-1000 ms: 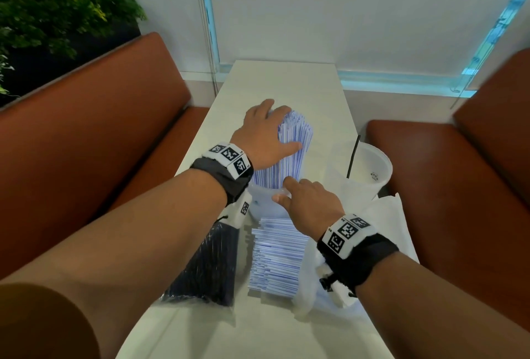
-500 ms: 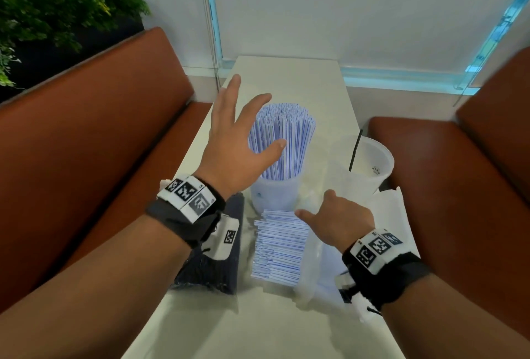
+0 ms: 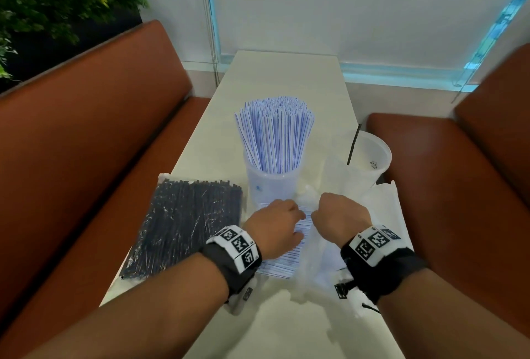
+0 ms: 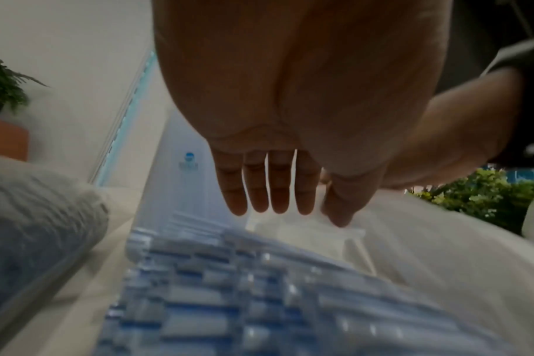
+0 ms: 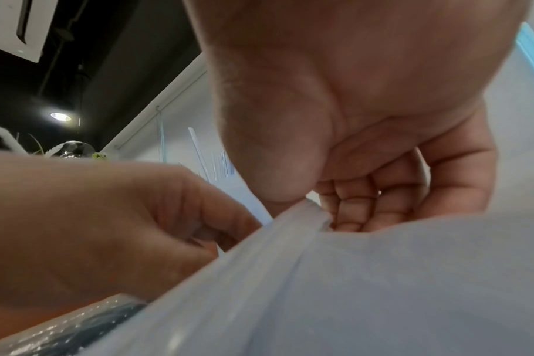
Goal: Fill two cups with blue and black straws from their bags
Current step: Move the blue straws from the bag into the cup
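Pinching clear bag (image 3: pixel 321 247), right hand (image 3: pixel 339 215), left hand (image 3: pixel 274 226) seemingly flat over blue straws (image 3: pixel 286 261)

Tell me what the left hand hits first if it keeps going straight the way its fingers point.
Probably the translucent plastic cup packed with blue-striped straws: the left hand points at its base, though depth is uncertain.

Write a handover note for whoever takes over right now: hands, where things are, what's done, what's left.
Left hand: open, fingers straight over the loose blue straws lying in their bag.
Right hand: pinches the edge of the blue-straw bag, holding it open.
Near cup: packed with upright blue straws.
Far cup, on the right: holds one black straw.
Black-straw bag: full, flat on the table, left of the hands.
Done: blue cup mostly filled.
Left: remaining blue straws, then nearly all the black ones.
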`<action>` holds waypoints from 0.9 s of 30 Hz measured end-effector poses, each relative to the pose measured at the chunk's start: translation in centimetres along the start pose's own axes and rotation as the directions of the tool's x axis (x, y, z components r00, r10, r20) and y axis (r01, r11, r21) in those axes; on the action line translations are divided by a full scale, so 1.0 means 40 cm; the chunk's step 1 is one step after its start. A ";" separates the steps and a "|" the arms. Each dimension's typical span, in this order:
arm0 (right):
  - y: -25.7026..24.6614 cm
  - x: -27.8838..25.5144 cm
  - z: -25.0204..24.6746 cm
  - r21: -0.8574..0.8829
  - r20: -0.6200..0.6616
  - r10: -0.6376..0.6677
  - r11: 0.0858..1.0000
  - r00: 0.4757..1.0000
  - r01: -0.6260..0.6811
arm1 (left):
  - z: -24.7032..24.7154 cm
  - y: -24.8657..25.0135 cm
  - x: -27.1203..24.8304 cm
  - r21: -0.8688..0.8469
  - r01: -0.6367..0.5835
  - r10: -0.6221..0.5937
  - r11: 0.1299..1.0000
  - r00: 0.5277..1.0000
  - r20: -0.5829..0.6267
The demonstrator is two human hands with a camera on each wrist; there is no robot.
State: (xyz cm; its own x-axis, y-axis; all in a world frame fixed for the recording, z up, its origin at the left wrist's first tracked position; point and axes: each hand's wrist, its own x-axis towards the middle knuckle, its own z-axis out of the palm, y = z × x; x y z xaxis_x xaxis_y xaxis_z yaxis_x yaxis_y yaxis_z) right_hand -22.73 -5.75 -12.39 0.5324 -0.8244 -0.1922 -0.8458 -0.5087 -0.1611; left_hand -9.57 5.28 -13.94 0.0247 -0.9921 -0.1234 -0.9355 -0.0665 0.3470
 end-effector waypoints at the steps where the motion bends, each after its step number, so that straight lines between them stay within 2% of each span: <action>1: 0.000 -0.002 -0.004 -0.003 -0.006 -0.004 1.000 1.000 0.004 | 0.013 0.001 0.013 0.007 -0.013 0.012 1.000 1.000 0.025; 5: 0.005 -0.015 -0.018 -0.002 -0.010 -0.028 1.000 1.000 0.028 | 0.038 0.006 0.051 0.108 -0.016 0.002 0.994 0.992 0.124; 13: 0.021 -0.031 -0.020 -0.001 -0.008 -0.089 0.996 0.996 0.089 | 0.036 0.031 0.078 0.224 -0.012 -0.030 0.975 0.983 0.180; 20: 0.032 -0.025 -0.017 0.036 -0.032 -0.088 0.995 0.996 0.089 | 0.011 0.019 0.079 0.317 -0.048 0.017 0.947 0.995 0.100; 27: 0.031 -0.019 -0.017 0.139 -0.004 -0.126 0.982 0.992 0.126 | 0.024 0.008 0.070 0.323 -0.057 0.003 0.945 0.986 0.167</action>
State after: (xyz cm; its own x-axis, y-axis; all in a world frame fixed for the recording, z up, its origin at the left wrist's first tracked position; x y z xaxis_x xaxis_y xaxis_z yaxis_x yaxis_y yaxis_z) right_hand -24.19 -5.93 -11.81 0.6348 -0.7545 -0.1665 -0.7591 -0.5687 -0.3168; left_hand -10.15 2.57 -15.05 -0.0370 -0.9605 -0.2756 -0.9990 0.0285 0.0345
